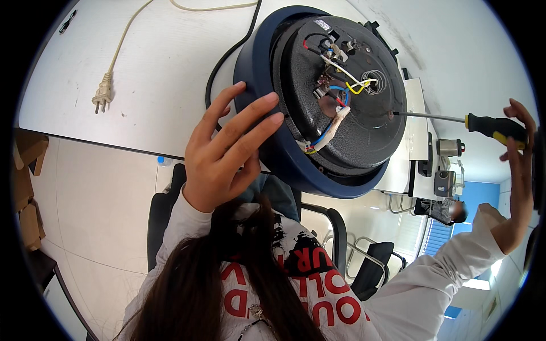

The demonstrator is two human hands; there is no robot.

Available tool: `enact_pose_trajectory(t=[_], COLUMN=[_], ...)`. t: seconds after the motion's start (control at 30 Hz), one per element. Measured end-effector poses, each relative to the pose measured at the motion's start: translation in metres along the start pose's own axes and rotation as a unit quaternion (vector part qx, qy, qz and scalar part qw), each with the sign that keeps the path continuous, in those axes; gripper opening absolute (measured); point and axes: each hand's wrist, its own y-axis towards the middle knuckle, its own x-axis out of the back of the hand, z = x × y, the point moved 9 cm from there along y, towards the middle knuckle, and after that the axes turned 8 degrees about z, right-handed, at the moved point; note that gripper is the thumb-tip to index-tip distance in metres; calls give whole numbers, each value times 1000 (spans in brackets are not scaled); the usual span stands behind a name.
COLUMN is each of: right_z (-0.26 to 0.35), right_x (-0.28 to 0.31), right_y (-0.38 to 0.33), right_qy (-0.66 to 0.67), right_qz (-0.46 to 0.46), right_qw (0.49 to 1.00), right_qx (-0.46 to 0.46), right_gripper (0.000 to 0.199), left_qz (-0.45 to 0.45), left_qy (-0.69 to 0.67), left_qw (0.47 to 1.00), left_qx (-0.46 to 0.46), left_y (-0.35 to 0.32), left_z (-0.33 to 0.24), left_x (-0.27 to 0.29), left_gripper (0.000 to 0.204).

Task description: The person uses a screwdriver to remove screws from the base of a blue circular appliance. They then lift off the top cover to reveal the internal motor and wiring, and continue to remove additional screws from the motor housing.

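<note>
The right hand grasps the screwdriver, whose tip stands at the dark base, which is to the left of this grip, with the wires farther left, while the left hand, beyond the wires, grasps nothing and rests its spread fingers on the blue rim.

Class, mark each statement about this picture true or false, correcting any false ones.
1. The right hand holds a screwdriver. True.
2. The left hand grips the plug. False: the plug lies on the table; the left hand rests against the rim.
3. The screwdriver's tip is at the black plate. True.
4. The rim is red. False: it is blue.
5. Wires show on the plate. True.
</note>
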Motion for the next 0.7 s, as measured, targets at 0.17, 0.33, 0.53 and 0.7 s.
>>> enact_pose_trajectory(t=[0.17, 0.33, 0.53, 0.7], right_z=[25, 2, 29, 21], right_x=[1, 3, 8, 4], right_y=[0, 7, 10, 5], right_qy=[-43, 7, 149, 130], right_qz=[-58, -34, -28, -10], right_qw=[996, 999, 985, 990], right_qx=[55, -31, 80, 47], right_gripper=[42, 47, 39, 39], left_qz=[-1, 0, 4, -2], left_qy=[5, 4, 10, 9], left_qw=[1000, 1000, 1000, 1000], left_qx=[0, -2, 1, -2], left_y=[0, 0, 1, 0], left_z=[-1, 0, -1, 0], left_x=[1, 0, 1, 0], left_gripper=[59, 59, 59, 59])
